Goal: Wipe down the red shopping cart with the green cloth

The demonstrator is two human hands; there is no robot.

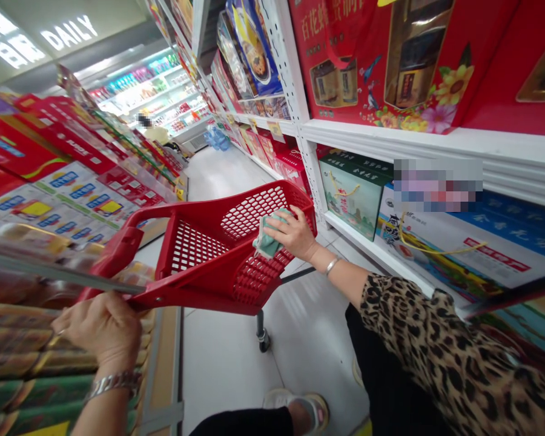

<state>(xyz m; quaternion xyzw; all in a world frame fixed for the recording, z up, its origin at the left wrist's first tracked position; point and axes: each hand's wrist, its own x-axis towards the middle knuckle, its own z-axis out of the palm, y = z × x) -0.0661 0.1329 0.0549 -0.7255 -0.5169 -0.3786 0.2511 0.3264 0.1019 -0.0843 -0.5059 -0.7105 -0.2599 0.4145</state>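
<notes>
A red plastic shopping cart with perforated sides stands tilted across the middle of the view. My right hand presses a pale green cloth against the upper rim of its near side, fingers bent over the cloth. At the lower left, my left hand is closed around the near end of the cart's handle; its fingertips are partly hidden. The basket shows nothing inside. A caster wheel of the cart rests on the tiled floor.
White shelving with red gift boxes and a green carton lines the right. Stacked packages fill the left, beside a metal rail. A person is farther down the aisle, near lit shelves.
</notes>
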